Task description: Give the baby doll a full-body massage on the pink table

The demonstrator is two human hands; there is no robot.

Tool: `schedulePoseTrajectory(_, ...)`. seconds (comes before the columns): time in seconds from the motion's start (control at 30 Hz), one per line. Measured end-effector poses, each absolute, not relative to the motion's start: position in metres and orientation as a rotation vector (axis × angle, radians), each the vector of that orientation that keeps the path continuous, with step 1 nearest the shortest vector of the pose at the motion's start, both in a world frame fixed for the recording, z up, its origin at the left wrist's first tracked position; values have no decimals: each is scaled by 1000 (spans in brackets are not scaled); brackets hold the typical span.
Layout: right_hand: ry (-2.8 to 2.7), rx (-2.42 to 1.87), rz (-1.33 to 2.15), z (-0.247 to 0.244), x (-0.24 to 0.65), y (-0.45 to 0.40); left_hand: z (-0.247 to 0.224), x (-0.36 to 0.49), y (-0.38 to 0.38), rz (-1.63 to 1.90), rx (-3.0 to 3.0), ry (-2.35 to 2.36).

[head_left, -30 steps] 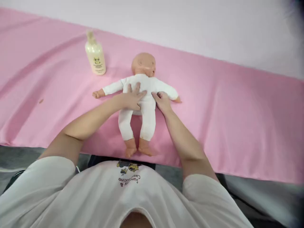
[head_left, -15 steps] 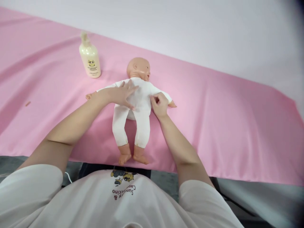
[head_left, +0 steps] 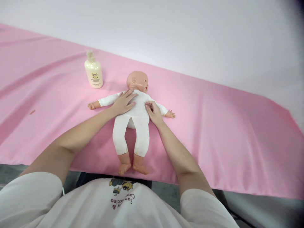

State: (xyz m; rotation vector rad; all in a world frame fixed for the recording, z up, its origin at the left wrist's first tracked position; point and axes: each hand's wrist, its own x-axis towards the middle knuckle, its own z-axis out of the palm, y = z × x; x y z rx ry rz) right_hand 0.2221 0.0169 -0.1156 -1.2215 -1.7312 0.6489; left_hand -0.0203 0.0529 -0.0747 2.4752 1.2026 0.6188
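A baby doll (head_left: 140, 126) with a white cloth body lies on the pink cloth, head away from me and turned to the right. My left hand (head_left: 124, 102) rests flat on the left side of the doll's chest, fingers spread and holding nothing. At the right side of its torso, my right hand (head_left: 154, 111) has its fingers curled together against the white fabric. Whatever those fingers may pinch is too small to make out. The doll's bare feet point towards me.
A cream pump bottle (head_left: 94, 73) stands on the pink cloth (head_left: 228, 133) to the left of the doll's head. A small brownish piece (head_left: 32, 111) lies at the far left. Behind the cloth is a white surface (head_left: 190, 38).
The view has tilted, so everything sits lower in the picture. My left hand has moved up the doll's chest, its fingers nearer together. My right hand remains at the torso's side.
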Motion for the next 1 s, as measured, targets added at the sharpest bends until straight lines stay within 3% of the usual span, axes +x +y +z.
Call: schedulePoseTrajectory(1.0, -1702, -1247, 595, -118, 215, 18, -77, -30, 51, 657, 2448, 1181)
